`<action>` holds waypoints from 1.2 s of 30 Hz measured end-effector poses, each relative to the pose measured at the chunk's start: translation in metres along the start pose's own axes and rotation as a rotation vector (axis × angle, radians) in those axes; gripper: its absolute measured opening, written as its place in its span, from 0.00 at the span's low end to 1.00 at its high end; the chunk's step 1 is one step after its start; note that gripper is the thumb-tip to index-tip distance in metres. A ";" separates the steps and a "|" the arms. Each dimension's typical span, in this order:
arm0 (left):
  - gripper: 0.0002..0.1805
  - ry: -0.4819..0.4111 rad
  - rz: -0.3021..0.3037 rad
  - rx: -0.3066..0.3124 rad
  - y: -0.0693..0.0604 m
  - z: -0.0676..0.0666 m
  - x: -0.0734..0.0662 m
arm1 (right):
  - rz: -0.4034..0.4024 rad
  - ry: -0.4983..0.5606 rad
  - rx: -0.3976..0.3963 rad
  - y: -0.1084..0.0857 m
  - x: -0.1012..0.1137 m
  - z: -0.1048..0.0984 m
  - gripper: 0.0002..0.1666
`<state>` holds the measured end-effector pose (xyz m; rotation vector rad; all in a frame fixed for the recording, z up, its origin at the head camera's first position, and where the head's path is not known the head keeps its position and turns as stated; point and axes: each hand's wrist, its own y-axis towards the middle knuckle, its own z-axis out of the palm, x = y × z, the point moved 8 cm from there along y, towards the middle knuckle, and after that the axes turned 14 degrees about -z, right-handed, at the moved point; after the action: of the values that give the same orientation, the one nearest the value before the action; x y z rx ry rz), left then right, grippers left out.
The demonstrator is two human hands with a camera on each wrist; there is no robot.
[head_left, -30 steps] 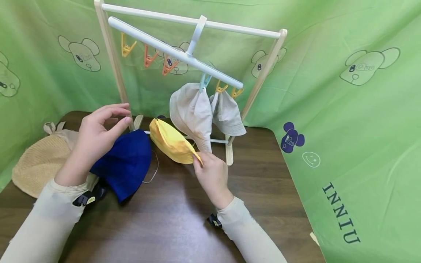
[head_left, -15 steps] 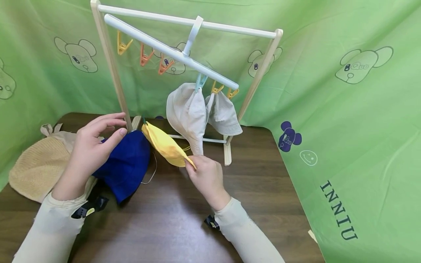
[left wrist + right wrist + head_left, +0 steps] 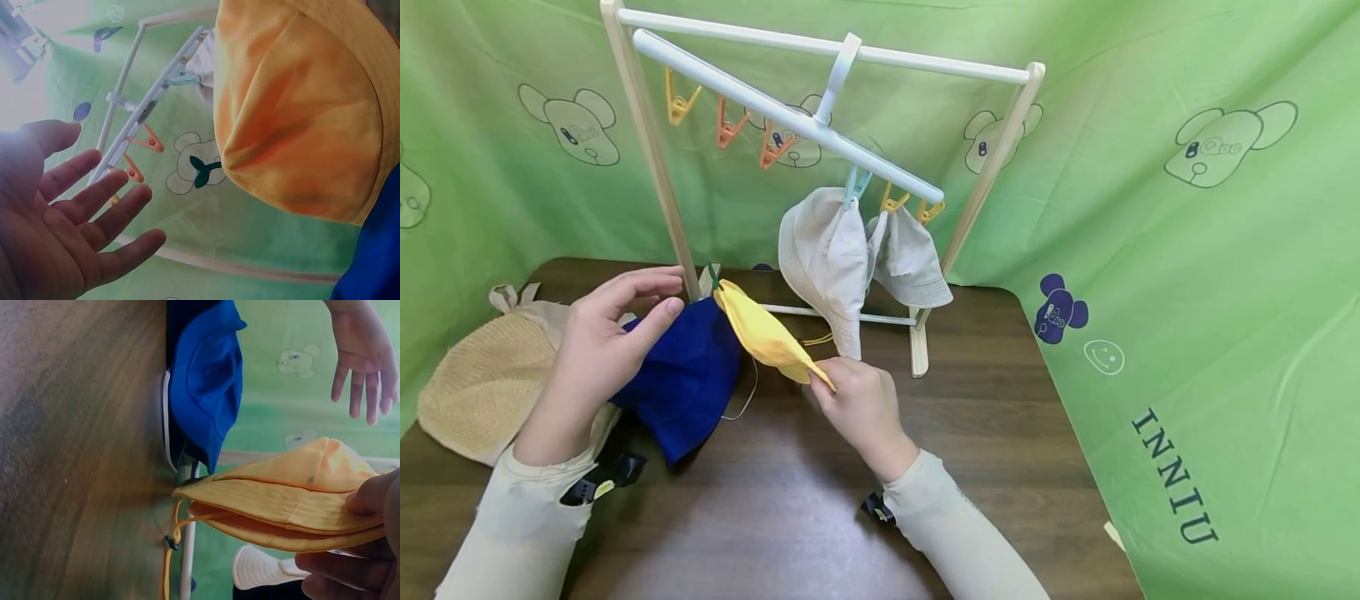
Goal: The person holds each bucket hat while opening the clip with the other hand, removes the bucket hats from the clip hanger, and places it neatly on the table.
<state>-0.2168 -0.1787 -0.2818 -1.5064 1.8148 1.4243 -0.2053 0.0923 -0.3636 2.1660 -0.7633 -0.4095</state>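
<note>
Green backdrop (image 3: 1150, 225), brown table (image 3: 775, 517), wooden rack (image 3: 652, 150) standing on it. White hanger (image 3: 737, 90) hooked on its top bar; two pale hats (image 3: 827, 250) clipped toward its right end. Straw hat (image 3: 486, 383) and blue hat (image 3: 688, 375) on the table, left side. Yellow hat (image 3: 763, 333): held up before the rack, just beside the blue one. My right hand (image 3: 859, 404) pinches its brim, thumb against fingers; my left hand (image 3: 610, 333) holds nothing, fingers spread, near the crown. Best handling, I'd judge: firm pinch, left fingers supporting the floppy crown, cord (image 3: 166, 575) kept from snagging. Three left clips (image 3: 727, 129) hold nothing. Tiny: green sprout (image 3: 201, 172), dark toggle (image 3: 171, 542).
</note>
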 end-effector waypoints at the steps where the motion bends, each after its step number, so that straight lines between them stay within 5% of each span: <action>1: 0.14 -0.001 0.005 0.008 -0.001 0.001 0.001 | -0.008 -0.001 0.003 0.000 0.002 0.001 0.02; 9: 0.16 -0.007 0.041 0.039 -0.002 0.003 0.000 | -0.049 -0.029 0.044 -0.002 0.011 0.010 0.04; 22: 0.15 -0.002 0.015 0.049 -0.005 -0.003 0.001 | -0.078 -0.011 0.079 -0.002 0.018 0.016 0.04; 36: 0.12 -0.026 0.061 -0.047 0.000 -0.016 0.005 | -0.115 -0.009 0.127 -0.006 0.027 0.027 0.04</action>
<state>-0.2142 -0.1951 -0.2793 -1.4588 1.8390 1.5179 -0.1965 0.0621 -0.3865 2.3364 -0.6881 -0.4409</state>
